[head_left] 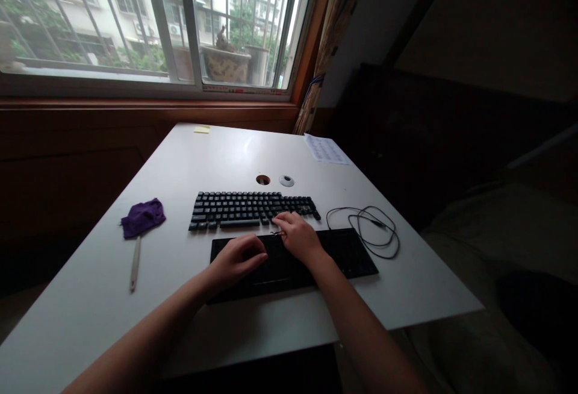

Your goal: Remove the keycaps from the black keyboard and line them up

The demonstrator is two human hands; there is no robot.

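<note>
Black keycaps [239,208] form one array beside one keyboard base [280,270] under two hands [298,236].

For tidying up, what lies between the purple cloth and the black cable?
In the head view, rows of black keycaps lie there, with the right hand at their near edge.

A barred window [162,26] lights the white table [235,153].

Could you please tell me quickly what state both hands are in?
Left hand: open, loosely curled over the black keyboard base, nothing visible in it.
Right hand: fingers bent beside the keycaps; its grip cannot be told.
</note>
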